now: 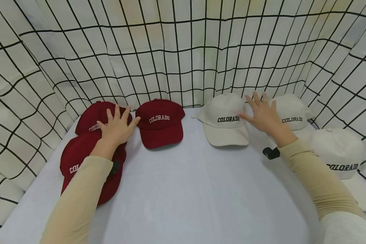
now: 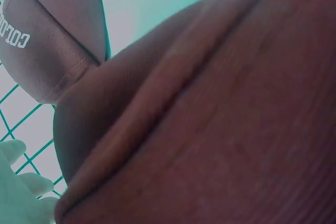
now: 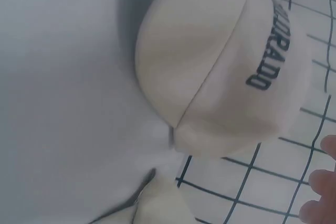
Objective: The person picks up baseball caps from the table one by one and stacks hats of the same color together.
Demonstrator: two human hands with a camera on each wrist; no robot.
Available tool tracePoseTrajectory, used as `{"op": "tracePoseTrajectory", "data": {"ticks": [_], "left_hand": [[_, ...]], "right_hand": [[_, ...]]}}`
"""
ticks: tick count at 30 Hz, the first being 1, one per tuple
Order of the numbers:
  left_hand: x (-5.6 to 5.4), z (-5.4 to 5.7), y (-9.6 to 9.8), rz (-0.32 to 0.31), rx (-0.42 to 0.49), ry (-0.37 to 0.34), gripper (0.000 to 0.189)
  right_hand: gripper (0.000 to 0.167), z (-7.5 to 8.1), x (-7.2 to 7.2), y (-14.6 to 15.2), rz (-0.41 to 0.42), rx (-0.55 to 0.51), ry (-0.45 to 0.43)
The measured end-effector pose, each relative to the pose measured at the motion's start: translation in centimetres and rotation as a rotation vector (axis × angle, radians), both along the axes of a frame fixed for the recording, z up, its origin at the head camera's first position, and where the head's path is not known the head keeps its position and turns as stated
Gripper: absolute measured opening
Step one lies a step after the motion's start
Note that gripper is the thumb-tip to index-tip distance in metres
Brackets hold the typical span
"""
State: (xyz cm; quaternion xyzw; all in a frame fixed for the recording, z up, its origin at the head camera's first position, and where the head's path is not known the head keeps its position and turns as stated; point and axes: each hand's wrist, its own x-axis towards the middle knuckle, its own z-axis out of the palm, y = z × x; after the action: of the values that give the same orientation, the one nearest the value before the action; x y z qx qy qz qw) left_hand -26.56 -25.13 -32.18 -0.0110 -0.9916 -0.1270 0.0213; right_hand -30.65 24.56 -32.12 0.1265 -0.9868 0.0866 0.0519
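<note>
Your left hand, fingers splayed, is among dark-red, dome-crowned fabric caps; your right hand, likewise splayed, is between off-white, curve-brimmed fabric caps, all on the smooth white bench. Contact is unclear. Only your left-wrist view resolves fine fabric ribbing.

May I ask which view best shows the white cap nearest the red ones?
The head view: the white cap shows its whole brim. The right wrist view crops it; the left wrist lacks the cap.

"COLORADO" stands on red caps and white caps.
</note>
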Motion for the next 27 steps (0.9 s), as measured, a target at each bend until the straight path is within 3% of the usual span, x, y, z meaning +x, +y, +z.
{"op": "tracePoseTrajectory", "data": {"ticks": [20,27], "left_hand": [[0.5,-0.6,0.5,0.003,0.039,-0.007,0.08],[0.6,-0.6,0.6,-0.001,0.152,-0.024,0.082]], "right_hand": [[0.083,-0.3,0.2,-5.2,0.124,-0.054,-0.007],[0.083,-0.4,0.2,-7.1,0.167,-0.094,-0.013]]}}
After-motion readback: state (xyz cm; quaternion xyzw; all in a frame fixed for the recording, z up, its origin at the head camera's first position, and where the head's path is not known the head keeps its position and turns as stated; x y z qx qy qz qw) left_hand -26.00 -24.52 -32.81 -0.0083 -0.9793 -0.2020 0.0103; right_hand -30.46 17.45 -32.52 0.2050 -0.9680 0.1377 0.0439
